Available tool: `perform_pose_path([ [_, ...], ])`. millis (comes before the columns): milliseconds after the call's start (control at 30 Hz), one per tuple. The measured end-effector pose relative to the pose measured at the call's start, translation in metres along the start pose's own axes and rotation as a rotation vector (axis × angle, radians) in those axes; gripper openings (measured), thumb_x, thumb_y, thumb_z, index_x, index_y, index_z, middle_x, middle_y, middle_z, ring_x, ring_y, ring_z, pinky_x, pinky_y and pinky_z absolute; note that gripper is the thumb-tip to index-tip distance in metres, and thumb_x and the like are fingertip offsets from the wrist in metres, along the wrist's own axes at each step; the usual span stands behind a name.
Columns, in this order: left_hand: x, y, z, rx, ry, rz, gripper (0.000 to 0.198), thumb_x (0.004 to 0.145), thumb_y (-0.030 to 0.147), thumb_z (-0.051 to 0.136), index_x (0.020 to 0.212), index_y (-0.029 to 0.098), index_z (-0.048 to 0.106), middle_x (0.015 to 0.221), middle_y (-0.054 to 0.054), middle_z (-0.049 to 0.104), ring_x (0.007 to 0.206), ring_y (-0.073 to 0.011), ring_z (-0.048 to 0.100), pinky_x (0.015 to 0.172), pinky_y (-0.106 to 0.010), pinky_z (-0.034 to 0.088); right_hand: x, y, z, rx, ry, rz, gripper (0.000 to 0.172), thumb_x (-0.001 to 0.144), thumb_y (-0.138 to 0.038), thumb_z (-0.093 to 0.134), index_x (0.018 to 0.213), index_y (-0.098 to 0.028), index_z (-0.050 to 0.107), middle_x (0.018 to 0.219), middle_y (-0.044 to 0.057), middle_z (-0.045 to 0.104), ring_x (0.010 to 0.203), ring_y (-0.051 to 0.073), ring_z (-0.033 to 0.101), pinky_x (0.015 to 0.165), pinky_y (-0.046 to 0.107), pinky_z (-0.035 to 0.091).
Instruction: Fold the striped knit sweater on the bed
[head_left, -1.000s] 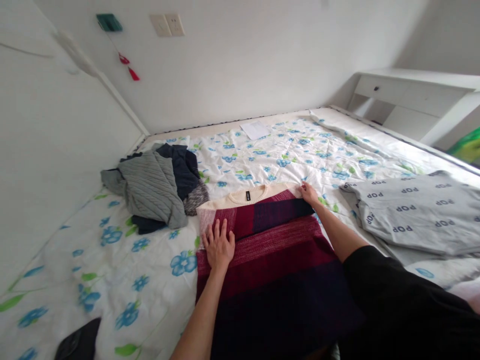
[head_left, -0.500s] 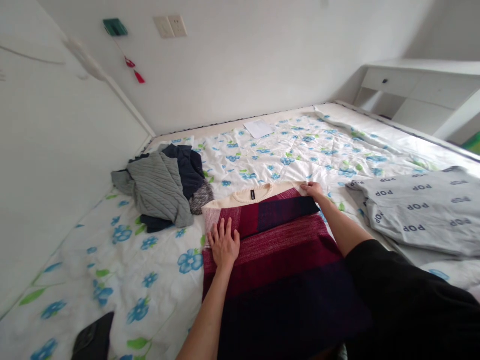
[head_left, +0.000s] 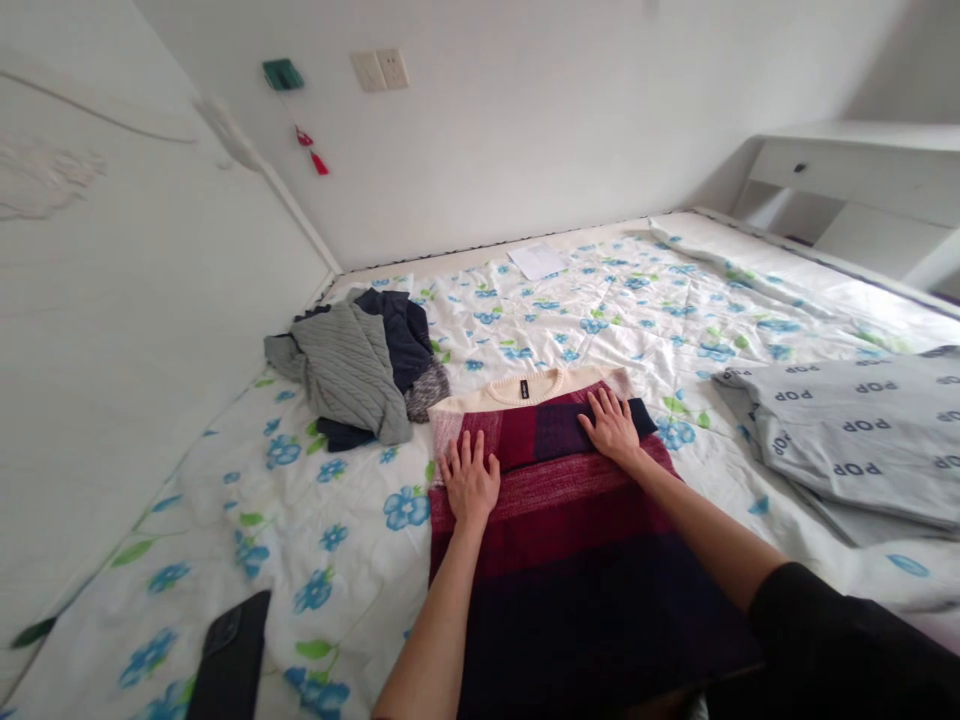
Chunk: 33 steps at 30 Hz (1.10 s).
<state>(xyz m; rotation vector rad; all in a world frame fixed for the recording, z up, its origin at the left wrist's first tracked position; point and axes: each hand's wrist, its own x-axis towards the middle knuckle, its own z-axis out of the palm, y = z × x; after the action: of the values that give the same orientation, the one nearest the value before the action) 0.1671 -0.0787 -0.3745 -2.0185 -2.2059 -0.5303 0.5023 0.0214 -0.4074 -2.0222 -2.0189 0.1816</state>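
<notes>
1. Bearing surface: a quilt [head_left: 300, 510], white with blue flowers and green leaves, covers the bed. All the garments lie on it. No container holds anything here.
2. Main item: a striped knit sweater [head_left: 570, 540] lies flat on the quilt, near the middle of the bed, directly in front of the person. Its cream ribbed collar [head_left: 525, 388] points away from the person. Bands run cream, maroon, navy and near-black toward the person.
3. Left hand [head_left: 469, 480]: open, palm down on the maroon knit near the sweater's left edge as seen from the head camera. Fingers [head_left: 466, 450] are spread and straight. Nothing gripped.
4. Right hand [head_left: 613, 428]: open, palm down on the navy band just right of the collar. Fingers [head_left: 606, 402] are spread. Nothing gripped. A black sleeve [head_left: 840, 650] covers the upper arm.
5. Left of the sweater: a grey cable-knit garment [head_left: 345, 370] sits in a heap over a navy garment [head_left: 397, 335]. A speckled grey knit [head_left: 427, 390] pokes out just beside the sweater's collar end.
6. Right of the sweater: a grey shirt with repeated "POP" print [head_left: 847, 440] lies folded, well apart from the right hand.
7. Other items on the quilt: a black phone [head_left: 231, 655] at the near left edge, and a white paper sheet [head_left: 536, 262] at the far end.
8. Beyond the bed: a white drawer unit [head_left: 847, 170] stands at far right. Its contents cannot be seen.
</notes>
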Motion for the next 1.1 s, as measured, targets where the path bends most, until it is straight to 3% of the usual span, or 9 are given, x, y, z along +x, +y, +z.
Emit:
perform_pose_path([
  [133,0.012,0.009,-0.007,0.013,-0.033,-0.039,0.058,0.102,0.028,0.063,0.159,0.020,0.072,0.172,-0.016,0.064,0.166,-0.0441,0.047,0.140,-0.066,0.031,-0.019,0.000,0.008,-0.006,0.013,-0.008,0.074,0.118,-0.056,0.043,0.181,-0.018,0.047,0.190,0.015,0.036,0.177,0.038,0.028,0.144,0.057,0.013],
  [233,0.042,0.011,-0.010,0.035,-0.105,-0.043,0.046,0.102,0.030,0.061,0.141,0.015,0.080,0.152,-0.024,0.074,0.148,-0.0422,0.063,0.128,-0.059,0.048,-0.018,0.002,0.009,0.013,0.059,-0.019,0.073,0.117,-0.055,0.045,0.180,-0.018,0.049,0.189,0.016,0.038,0.176,0.039,0.030,0.144,0.058,0.014],
  [300,0.067,0.003,-0.009,0.020,-0.132,0.039,0.047,0.106,0.032,0.056,0.144,0.013,0.077,0.159,-0.025,0.069,0.150,-0.0399,0.063,0.127,-0.054,0.049,-0.017,0.002,0.012,0.029,0.085,-0.025,0.073,0.117,-0.055,0.046,0.180,-0.018,0.050,0.188,0.016,0.039,0.176,0.039,0.031,0.144,0.059,0.014],
  [400,0.103,-0.027,0.000,-0.024,-0.191,0.176,0.060,0.111,0.035,0.051,0.163,0.009,0.065,0.181,-0.024,0.051,0.169,-0.0396,0.045,0.140,-0.054,0.035,-0.016,0.000,0.014,0.050,0.096,-0.019,0.072,0.117,-0.054,0.047,0.180,-0.019,0.050,0.188,0.015,0.040,0.175,0.038,0.032,0.144,0.058,0.015],
  [600,0.144,-0.110,0.027,-0.120,-0.265,0.064,0.074,0.113,0.047,0.047,0.178,0.011,0.049,0.188,-0.020,0.039,0.178,-0.0394,0.030,0.145,-0.059,0.025,-0.013,-0.001,0.011,0.050,0.089,-0.010,0.071,0.118,-0.054,0.048,0.180,-0.020,0.050,0.189,0.014,0.038,0.176,0.036,0.030,0.145,0.056,0.012],
  [700,0.152,-0.130,0.032,-0.134,-0.294,0.026,0.075,0.114,0.046,0.041,0.179,0.009,0.047,0.189,-0.020,0.037,0.179,-0.0413,0.027,0.144,-0.061,0.026,-0.012,-0.001,0.008,0.048,0.075,-0.010,0.071,0.118,-0.054,0.048,0.180,-0.020,0.050,0.189,0.014,0.038,0.176,0.036,0.030,0.145,0.055,0.011],
  [833,0.153,-0.129,0.029,-0.136,-0.328,-0.003,0.076,0.114,0.047,0.038,0.181,0.011,0.044,0.191,-0.016,0.033,0.180,-0.0416,0.022,0.145,-0.063,0.024,-0.010,-0.002,0.006,0.059,0.043,0.008,0.071,0.118,-0.054,0.048,0.182,-0.022,0.048,0.190,0.013,0.036,0.177,0.036,0.028,0.145,0.057,0.012],
  [967,0.143,-0.128,0.026,-0.146,-0.282,-0.132,0.080,0.115,0.046,0.033,0.184,0.006,0.033,0.193,-0.019,0.023,0.180,-0.0405,0.023,0.145,-0.063,0.023,-0.005,0.000,-0.001,0.072,-0.018,0.033,0.069,0.120,-0.055,0.045,0.182,-0.027,0.047,0.191,0.007,0.036,0.178,0.035,0.027,0.145,0.057,0.012],
  [1100,0.129,-0.148,0.012,-0.165,-0.305,-0.178,0.079,0.112,0.043,0.039,0.182,0.006,0.039,0.191,-0.022,0.031,0.178,-0.0405,0.029,0.144,-0.062,0.027,0.001,0.023,-0.013,0.088,-0.067,0.118,0.068,0.121,-0.056,0.044,0.184,-0.031,0.042,0.193,0.005,0.030,0.180,0.041,0.020,0.144,0.067,0.010],
])
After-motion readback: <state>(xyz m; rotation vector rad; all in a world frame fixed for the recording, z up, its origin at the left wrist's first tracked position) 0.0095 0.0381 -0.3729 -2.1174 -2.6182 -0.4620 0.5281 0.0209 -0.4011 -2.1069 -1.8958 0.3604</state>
